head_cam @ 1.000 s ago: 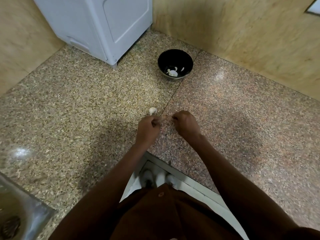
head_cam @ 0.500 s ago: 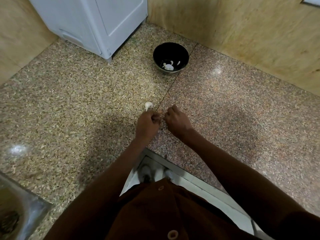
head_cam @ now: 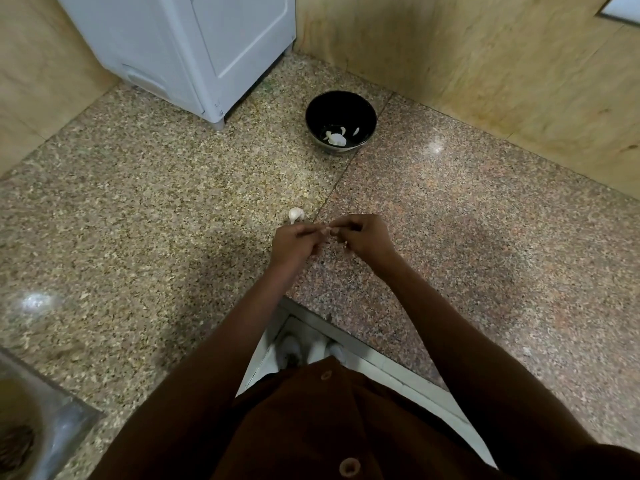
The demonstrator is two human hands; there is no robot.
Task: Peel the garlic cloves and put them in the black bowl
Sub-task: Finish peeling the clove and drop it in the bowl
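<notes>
A black bowl (head_cam: 341, 112) stands on the granite counter near the back wall, with a few pale peeled garlic pieces (head_cam: 336, 137) in its bottom. A white garlic bulb piece (head_cam: 296, 214) lies on the counter just beyond my left hand. My left hand (head_cam: 294, 244) and my right hand (head_cam: 363, 237) meet over the counter, fingertips pinched together on a small garlic clove (head_cam: 327, 231) that is almost hidden between them.
A white appliance (head_cam: 194, 46) stands at the back left. Wooden wall panels (head_cam: 485, 64) close off the back and right. A steel sink (head_cam: 31, 427) shows at the bottom left. The counter's front edge (head_cam: 346, 337) runs below my forearms.
My hands, slightly apart before, have come together with fingertips meeting on the clove. The view has shifted a little; bowl and loose garlic stay put.
</notes>
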